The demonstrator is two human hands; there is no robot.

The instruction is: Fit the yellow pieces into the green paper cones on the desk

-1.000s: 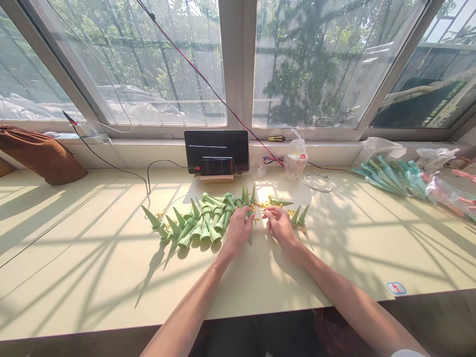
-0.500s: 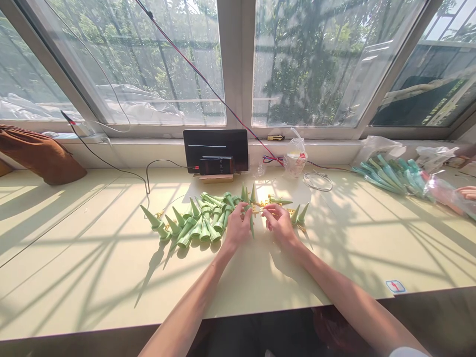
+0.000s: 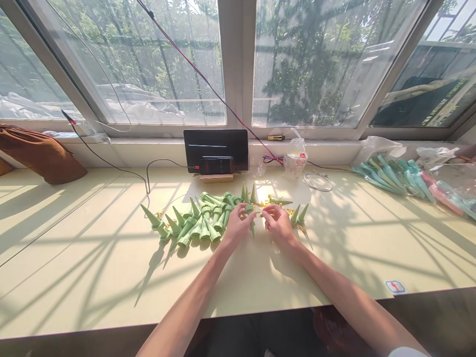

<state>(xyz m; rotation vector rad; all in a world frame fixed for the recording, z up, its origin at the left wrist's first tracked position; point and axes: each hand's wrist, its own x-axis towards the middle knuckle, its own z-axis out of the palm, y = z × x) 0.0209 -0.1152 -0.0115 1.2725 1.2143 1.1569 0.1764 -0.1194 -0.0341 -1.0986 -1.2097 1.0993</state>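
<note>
A green cone (image 3: 252, 227) is held, point down, between the thumb and fingers of the left hand (image 3: 238, 224), which are closed on it. The fingers of the right hand (image 3: 278, 224) are bent and brought close together; at their tips, in the narrow gap between the hands, a small yellow peg (image 3: 258, 212) is seen, but whether it is gripped by them cannot be told.

Beyond the fingertips, loose yellow parts (image 3: 265, 203) are scattered on the table (image 3: 111, 282). To the left of the left hand, a pile (image 3: 206, 220) of green cones is spread, some laid on their sides and others stood point up. Just beside the right hand, on its right, a pair (image 3: 298, 216) of cones is stood point up.

Farther back, a phone (image 3: 216, 166) is propped in front of a tablet (image 3: 216, 141). To their right, a cup (image 3: 295, 161) is wrapped in a clear bag, and a pale cable (image 3: 318, 182) is coiled near it. At the far right, teal strips (image 3: 386, 176) are heaped; at the far left, a brown bag (image 3: 44, 156) is set down.
</note>
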